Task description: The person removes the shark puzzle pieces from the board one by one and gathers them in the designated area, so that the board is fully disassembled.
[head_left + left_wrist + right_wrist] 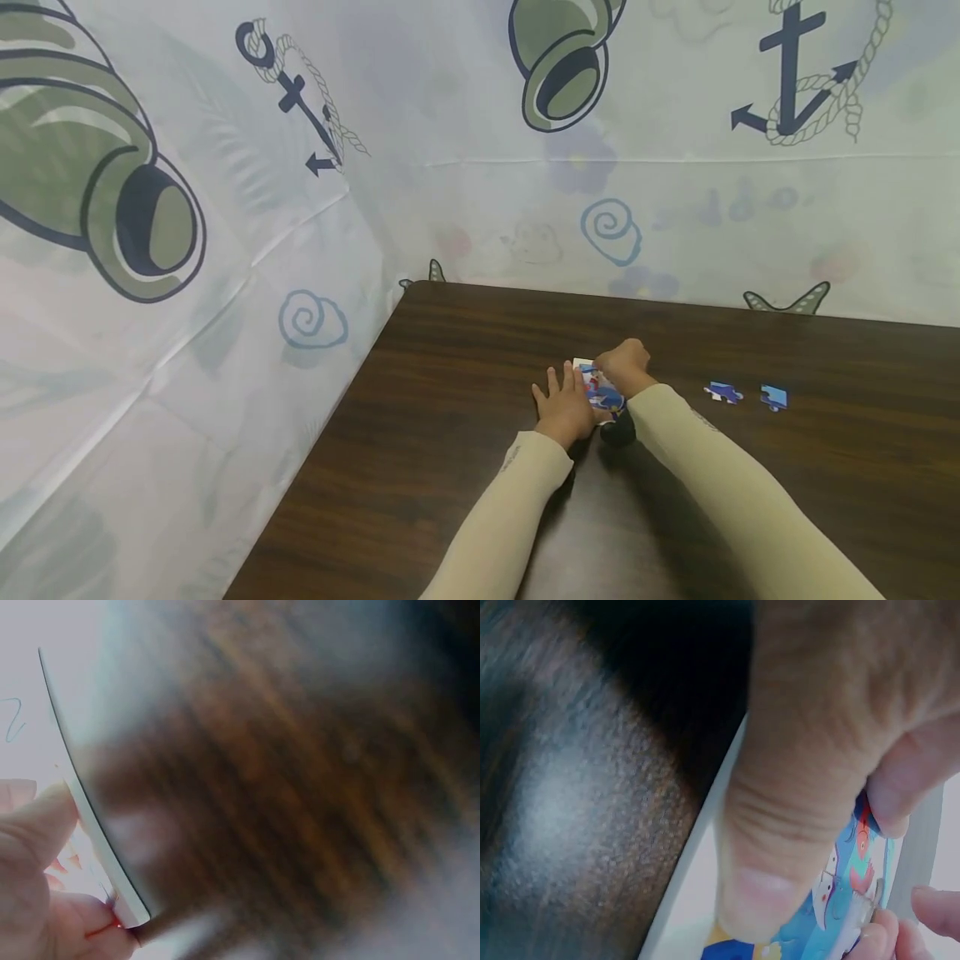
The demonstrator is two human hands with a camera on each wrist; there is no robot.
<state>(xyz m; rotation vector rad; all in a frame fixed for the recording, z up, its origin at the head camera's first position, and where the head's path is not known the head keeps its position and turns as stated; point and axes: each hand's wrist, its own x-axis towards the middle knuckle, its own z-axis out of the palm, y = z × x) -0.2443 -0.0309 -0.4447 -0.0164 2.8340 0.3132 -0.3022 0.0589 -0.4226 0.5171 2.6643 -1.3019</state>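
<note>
- White printed sheeting [450, 217] is hung behind the desk's far edge and along its left edge.
- Dark wood grain is shown on the desk [450, 383], with its far left corner in view.
- Both forearms are covered by pale sleeves [738, 487].
- The left hand [566, 411] is laid at the puzzle's left side, fingers spread; the board is best steadied by it, with light, even pressure.
- The right hand [626, 367] is set over the puzzle's right side, fingers curled, thumb laid by the white border; whether a piece is pinched cannot be told.
- The puzzle [602, 393] is held between both hands, well in from the left edge and nearer the far edge. Tabs should be lined up with their gaps, then pressed straight down, never forced.
- Two small blue loose pieces [775, 397] are placed apart, right of the puzzle, toward the far edge; each should be turned until its print is matched.
</note>
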